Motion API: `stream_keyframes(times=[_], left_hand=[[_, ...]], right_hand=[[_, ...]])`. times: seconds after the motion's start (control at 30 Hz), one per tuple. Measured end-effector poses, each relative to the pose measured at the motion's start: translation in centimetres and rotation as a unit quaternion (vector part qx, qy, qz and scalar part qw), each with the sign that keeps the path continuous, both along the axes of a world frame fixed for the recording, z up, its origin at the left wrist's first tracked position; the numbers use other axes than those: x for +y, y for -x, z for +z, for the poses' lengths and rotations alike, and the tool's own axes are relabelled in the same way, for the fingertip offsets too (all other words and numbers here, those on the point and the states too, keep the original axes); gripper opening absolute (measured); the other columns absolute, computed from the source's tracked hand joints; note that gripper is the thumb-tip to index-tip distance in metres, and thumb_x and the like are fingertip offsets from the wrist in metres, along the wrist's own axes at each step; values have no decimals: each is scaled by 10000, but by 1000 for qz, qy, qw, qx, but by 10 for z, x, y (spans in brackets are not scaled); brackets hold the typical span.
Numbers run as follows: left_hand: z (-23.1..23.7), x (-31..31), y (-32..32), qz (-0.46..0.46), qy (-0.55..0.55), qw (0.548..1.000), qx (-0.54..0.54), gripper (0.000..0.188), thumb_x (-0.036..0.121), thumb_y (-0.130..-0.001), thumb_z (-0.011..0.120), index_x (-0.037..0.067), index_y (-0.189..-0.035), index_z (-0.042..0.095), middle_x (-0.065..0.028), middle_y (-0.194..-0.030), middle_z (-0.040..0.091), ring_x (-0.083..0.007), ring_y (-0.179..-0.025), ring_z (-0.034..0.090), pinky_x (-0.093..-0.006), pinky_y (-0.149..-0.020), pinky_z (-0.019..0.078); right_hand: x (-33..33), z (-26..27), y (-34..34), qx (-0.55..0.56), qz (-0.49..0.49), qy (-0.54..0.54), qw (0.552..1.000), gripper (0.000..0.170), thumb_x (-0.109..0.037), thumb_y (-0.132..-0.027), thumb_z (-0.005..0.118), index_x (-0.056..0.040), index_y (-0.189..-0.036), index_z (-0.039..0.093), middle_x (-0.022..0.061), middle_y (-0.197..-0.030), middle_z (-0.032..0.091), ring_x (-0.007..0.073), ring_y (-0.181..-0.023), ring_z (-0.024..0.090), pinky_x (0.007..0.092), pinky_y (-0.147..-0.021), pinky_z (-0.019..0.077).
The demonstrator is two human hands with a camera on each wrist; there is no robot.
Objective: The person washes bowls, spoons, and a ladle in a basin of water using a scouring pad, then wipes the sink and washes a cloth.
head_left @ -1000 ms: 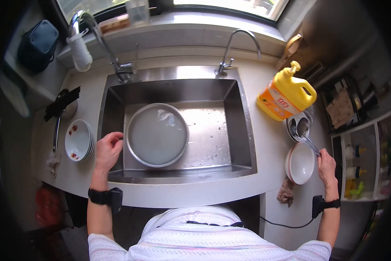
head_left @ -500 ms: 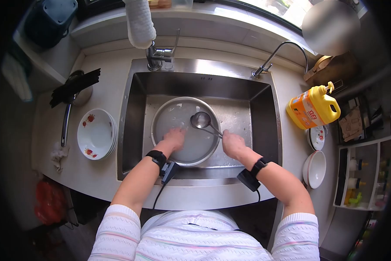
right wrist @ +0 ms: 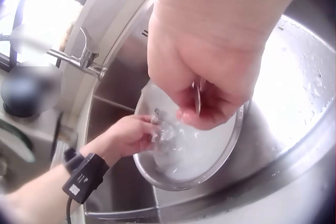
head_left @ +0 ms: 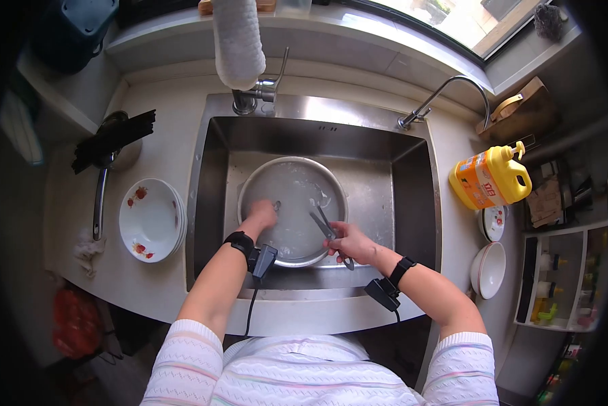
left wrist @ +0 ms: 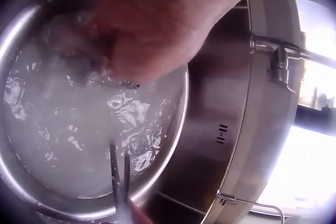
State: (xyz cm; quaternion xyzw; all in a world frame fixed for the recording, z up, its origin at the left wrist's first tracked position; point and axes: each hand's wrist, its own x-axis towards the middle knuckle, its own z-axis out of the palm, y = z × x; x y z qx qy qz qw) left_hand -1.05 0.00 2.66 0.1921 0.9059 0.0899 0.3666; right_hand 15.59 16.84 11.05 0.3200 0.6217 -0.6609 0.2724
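In the head view a round metal basin (head_left: pixel 244 238) of cloudy water stands in the sink (head_left: pixel 412 176). My left hand (head_left: pixel 262 213) is over its left side, fingertips at the water. That hand pinches a small coiled metal scourer (right wrist: pixel 155 117), mostly hidden by the fingers. At the basin's right front rim my right hand (head_left: pixel 351 243) grips two metal soup spoons (head_left: pixel 324 223) by their handles. Their handles slant into the water and the bowls are hidden beneath it. One handle end sticks out below the hand.
Stacked flowered bowls (head_left: pixel 148 220) and a pot with a long handle (head_left: pixel 101 196) stand left of the sink. To the right are a yellow detergent bottle (head_left: pixel 490 177), a small flowered bowl (head_left: pixel 493 222) and a white bowl (head_left: pixel 490 269). A faucet (head_left: pixel 246 103) rises behind.
The right hand brought the spoons from the right counter to the basin and dipped their bowls under the water. The left hand moved from the sink's left edge into the basin.
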Motion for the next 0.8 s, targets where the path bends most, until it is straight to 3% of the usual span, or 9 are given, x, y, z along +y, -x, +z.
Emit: stream_keyframes(times=[0.07, 0.1, 0.17, 0.2, 0.3, 0.5, 0.63, 0.73, 0.8], left_hand=[[17, 8, -2, 130, -118, 981, -84, 324, 79, -731, 520, 67, -1045, 597, -164, -999, 602, -303, -921, 587, -364, -817, 461], [17, 14, -8, 130, -117, 981, -88, 324, 79, -731, 520, 67, -1045, 597, -164, -999, 602, -303, -921, 587, -364, -817, 461], [19, 28, -16, 200, -320, 917, -130, 289, 26, -703, 511, 80, -957, 636, -156, -815, 635, -246, -806, 620, -323, -620, 503], [24, 33, -20, 200, -318, 918, -129, 289, 26, -703, 511, 80, -957, 636, -156, -815, 635, -246, -806, 620, -323, -620, 503], [30, 38, -38, -32, -330, 943, 41, 267, 18, -685, 550, 118, -905, 663, -103, -862, 615, -244, -741, 597, -329, -667, 481], [32, 30, -39, -82, -271, 934, 220, 115, 136, -715, 581, 157, -793, 663, -94, -840, 523, -291, -840, 561, -415, -714, 457], [16, 28, -28, -124, -225, 920, 296, 129, 159, -729, 581, 153, -849, 627, -95, -816, 514, -293, -826, 557, -439, -709, 454], [0, 30, -27, -27, -159, 951, 264, 191, 138, -752, 566, 138, -943, 578, -127, -883, 538, -324, -812, 561, -433, -716, 460], [-7, 35, -25, 207, -164, 953, 147, 214, 108, -799, 521, 64, -1009, 529, -162, -938, 558, -323, -789, 585, -447, -666, 480]], right_hand=[[0, 13, -3, -22, -48, 75, 996, 562, 18, -806, 471, 6, -1312, 227, 78, -771, 524, 102, -551, 479, 229, -398, 406], [0, 14, -4, -29, -63, 75, 995, 526, -28, -830, 447, -1, -1310, 233, 52, -731, 511, 84, -496, 424, 224, -379, 360], [-1, 22, -4, -39, -64, 98, 992, 516, -38, -838, 432, -7, -1312, 231, 35, -710, 506, 72, -473, 407, 218, -384, 363], [-2, 25, -3, -46, -68, 123, 989, 506, -48, -846, 416, -12, -1314, 228, 19, -688, 501, 60, -451, 391, 212, -389, 367], [-4, 34, -1, -38, -74, 147, 986, 410, -60, -854, 398, -17, -1254, 317, 0, -642, 470, 56, -416, 362, 213, -373, 341], [-3, 44, -11, -29, -37, 147, 988, 384, -61, -836, 387, -8, -1216, 370, 1, -603, 429, 69, -402, 355, 234, -360, 317], [-5, 39, -18, -22, -22, 143, 989, 411, -59, -853, 383, -1, -1256, 330, -2, -597, 419, 55, -383, 324, 214, -334, 269], [-12, 32, -9, -39, -56, 99, 993, 389, -63, -851, 384, -14, -1236, 349, -5, -576, 413, 62, -366, 339, 216, -325, 274], [-18, 25, -2, -42, -66, 124, 989, 311, -61, -846, 378, -16, -1153, 391, -4, -559, 414, 69, -362, 355, 226, -316, 288]])
